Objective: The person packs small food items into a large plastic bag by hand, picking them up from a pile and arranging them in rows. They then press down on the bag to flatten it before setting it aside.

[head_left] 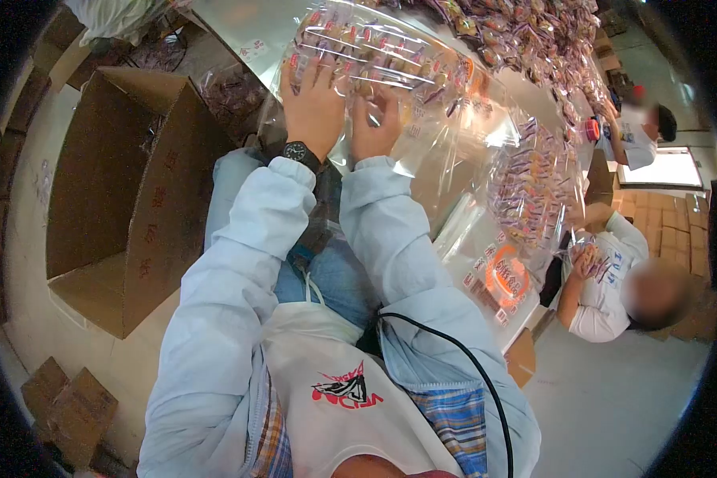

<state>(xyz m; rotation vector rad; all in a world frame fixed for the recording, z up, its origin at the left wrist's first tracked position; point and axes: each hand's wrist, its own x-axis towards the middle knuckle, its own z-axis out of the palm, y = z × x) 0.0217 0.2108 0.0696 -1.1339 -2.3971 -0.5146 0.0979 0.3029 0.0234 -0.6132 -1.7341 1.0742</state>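
Observation:
A large clear plastic bag (430, 56) packed with rows of small wrapped snacks lies on the table in front of me. My left hand (315, 103), with a black watch at the wrist, lies on the near left part of the bag with its fingers stretched out and apart. Beside it my right hand (376, 123) is closed, thumb and fingers curled together on the bag's clear plastic near edge. Glare on the film hides part of the grip. Another filled clear bag (534, 187) lies to the right.
An open cardboard box (167, 191) stands on the floor at my left. Printed flat plastic bags (494, 275) lie at the table's right side. Loose wrapped snacks (526, 40) are heaped at the back. Two people in white shirts (601, 319) work on the right.

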